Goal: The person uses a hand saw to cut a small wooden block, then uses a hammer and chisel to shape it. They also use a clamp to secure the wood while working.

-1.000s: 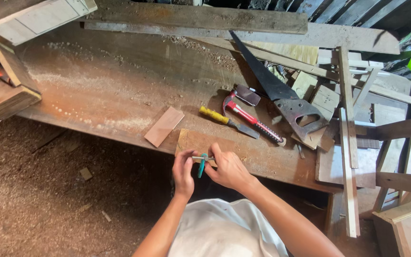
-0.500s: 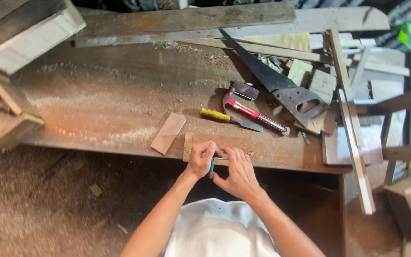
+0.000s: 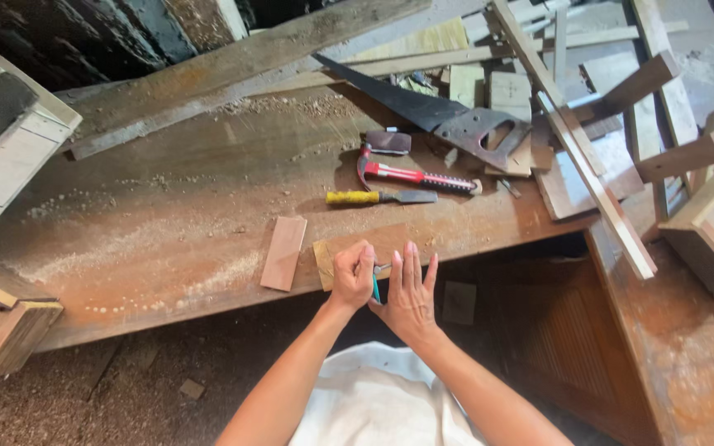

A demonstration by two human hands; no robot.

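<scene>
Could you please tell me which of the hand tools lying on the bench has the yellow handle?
The chisel, lying nearest the hands. The claw hammer behind it has a red handle, and the handsaw farther back has a dark one.

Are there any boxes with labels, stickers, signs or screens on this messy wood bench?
None in view: no package, label, sign or screen.
Only tools and wood on the brown wooden workbench: a black hand saw, a red-handled hammer, a yellow-handled chisel.
The left hand and right hand share a small teal-handled tool.
</scene>
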